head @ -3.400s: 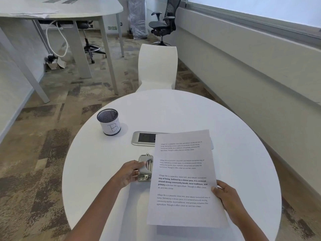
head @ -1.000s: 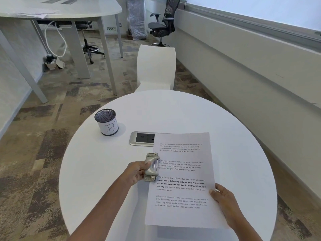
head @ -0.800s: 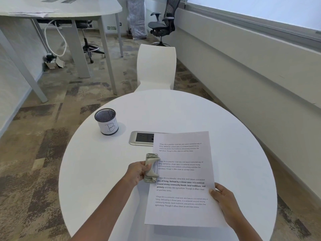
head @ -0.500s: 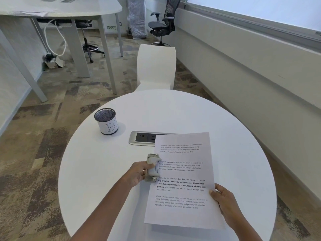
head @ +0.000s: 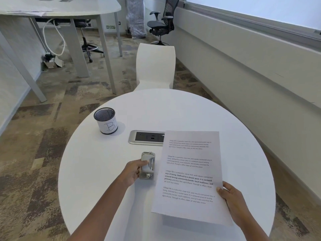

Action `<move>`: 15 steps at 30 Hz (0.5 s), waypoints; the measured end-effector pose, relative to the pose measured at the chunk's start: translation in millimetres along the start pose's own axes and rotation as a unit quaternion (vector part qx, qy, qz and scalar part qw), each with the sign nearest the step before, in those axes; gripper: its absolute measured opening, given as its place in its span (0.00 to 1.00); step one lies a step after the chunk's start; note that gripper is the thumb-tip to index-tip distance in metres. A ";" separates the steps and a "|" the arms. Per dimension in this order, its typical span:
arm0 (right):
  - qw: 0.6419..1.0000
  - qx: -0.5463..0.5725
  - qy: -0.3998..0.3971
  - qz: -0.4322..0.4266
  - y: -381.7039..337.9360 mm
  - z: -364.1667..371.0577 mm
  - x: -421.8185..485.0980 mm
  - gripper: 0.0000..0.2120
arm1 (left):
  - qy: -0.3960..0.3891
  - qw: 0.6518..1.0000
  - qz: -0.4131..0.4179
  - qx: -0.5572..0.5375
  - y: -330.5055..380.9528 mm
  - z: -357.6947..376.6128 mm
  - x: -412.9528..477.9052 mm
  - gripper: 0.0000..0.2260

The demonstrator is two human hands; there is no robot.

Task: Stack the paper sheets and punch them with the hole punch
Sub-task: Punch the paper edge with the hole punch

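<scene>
A stack of white printed paper sheets [head: 189, 173] is held a little above the round white table [head: 234, 136], casting a shadow under its near edge. My right hand [head: 229, 195] grips the stack at its lower right edge. The small metal hole punch [head: 147, 165] stands on the table just left of the sheets, with a gap between it and the paper's left edge. My left hand [head: 133, 171] is closed around the punch from its left side.
A mesh pen cup [head: 106, 120] labelled "B" stands at the table's far left. A silver power socket panel [head: 147, 137] is set in the tabletop, partly covered by the sheets. A white chair [head: 155, 65] stands beyond the table; a desk [head: 52, 9] and office chair [head: 163, 20] are farther off.
The paper's left edge was in the punch half a second ago; now the sheets have come out to the right and the punch sits apart, lever down, still in my left hand.
</scene>
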State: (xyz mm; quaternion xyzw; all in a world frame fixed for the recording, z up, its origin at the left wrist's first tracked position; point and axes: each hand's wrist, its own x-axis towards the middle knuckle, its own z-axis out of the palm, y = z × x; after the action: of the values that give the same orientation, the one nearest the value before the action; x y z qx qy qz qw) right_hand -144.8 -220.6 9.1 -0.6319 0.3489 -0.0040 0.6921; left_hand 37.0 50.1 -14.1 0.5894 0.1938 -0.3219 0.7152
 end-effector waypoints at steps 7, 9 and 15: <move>0.999 0.018 0.043 0.011 5.5 -26.5 5.2 0.12 | 0.043 0.999 0.004 -0.008 8.5 -23.6 3.2 0.06; 0.998 0.021 0.051 0.014 7.5 -31.1 4.7 0.11 | 0.058 0.998 0.012 -0.007 11.0 -29.5 4.1 0.06; 0.996 0.031 0.073 0.031 14.2 -38.2 1.2 0.13 | 0.108 0.993 0.033 0.017 16.5 -44.2 10.7 0.05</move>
State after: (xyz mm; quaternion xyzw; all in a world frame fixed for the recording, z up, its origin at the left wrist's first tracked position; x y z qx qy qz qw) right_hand -168.7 -251.6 -2.3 -0.5971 0.4174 -0.0397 0.6838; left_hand 60.5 92.0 -19.5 0.6389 0.2448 -0.2356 0.6902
